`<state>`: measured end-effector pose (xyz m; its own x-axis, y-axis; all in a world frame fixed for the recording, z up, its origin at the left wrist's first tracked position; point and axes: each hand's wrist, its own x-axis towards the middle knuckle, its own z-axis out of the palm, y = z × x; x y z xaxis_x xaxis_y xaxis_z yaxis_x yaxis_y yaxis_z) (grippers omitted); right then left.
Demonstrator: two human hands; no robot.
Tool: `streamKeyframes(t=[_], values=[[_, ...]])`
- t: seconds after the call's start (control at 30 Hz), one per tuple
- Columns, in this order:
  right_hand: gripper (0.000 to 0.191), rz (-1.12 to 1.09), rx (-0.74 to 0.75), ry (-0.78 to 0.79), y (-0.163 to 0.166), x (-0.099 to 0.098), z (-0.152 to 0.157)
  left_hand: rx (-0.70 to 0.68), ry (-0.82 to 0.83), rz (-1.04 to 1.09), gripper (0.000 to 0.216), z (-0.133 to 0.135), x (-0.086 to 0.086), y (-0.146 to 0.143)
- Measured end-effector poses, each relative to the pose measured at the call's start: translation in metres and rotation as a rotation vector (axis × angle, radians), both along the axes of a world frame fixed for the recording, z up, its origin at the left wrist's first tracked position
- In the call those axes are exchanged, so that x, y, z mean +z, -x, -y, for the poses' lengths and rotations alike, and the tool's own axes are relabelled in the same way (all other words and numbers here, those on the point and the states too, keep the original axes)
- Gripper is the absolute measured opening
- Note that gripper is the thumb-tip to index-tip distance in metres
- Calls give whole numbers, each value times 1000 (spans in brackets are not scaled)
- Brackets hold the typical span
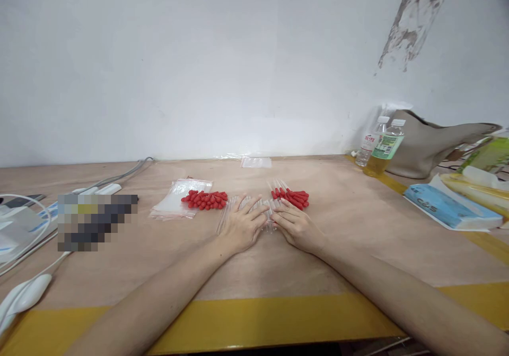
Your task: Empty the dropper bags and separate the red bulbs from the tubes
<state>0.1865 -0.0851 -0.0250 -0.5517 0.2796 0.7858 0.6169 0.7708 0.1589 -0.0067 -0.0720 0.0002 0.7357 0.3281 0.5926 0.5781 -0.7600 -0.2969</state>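
My left hand (pixel 242 224) lies palm down over a bundle of thin clear tubes (pixel 223 219), its fingers stretched out and slightly apart. My right hand (pixel 296 227) reaches in from the other side, fingers extended over the right end of the tubes; its fingertips are close to my left hand. Left of the tubes is a pile of red rubber bulbs (pixel 204 199), resting partly on a stack of clear zip bags (pixel 175 199). Just beyond my right hand lie more red bulbs (pixel 296 198), with thin clear stems pointing up and left. Both palms hide part of the tubes.
A small flat clear packet (pixel 256 162) lies near the wall. Two bottles (pixel 384 149) and a blue tissue pack (pixel 449 207) stand or lie at the right. Cables and a power strip (pixel 97 189) are on the left. Yellow tape (pixel 254 319) runs along the front edge.
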Motion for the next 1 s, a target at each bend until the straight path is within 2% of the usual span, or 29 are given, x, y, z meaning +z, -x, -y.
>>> streamKeyframes(t=[0.33, 0.57, 1.0], values=[[18, 22, 54, 7, -3, 1, 1, -43, 69, 25, 21, 4, 2, 1], [22, -19, 39, -93, -6, 1, 3, -50, 110, 34, 23, 2, -1, 4], [27, 28, 147, -64, -19, 8, 0, -45, 34, 36, 20, 5, 2, 2]])
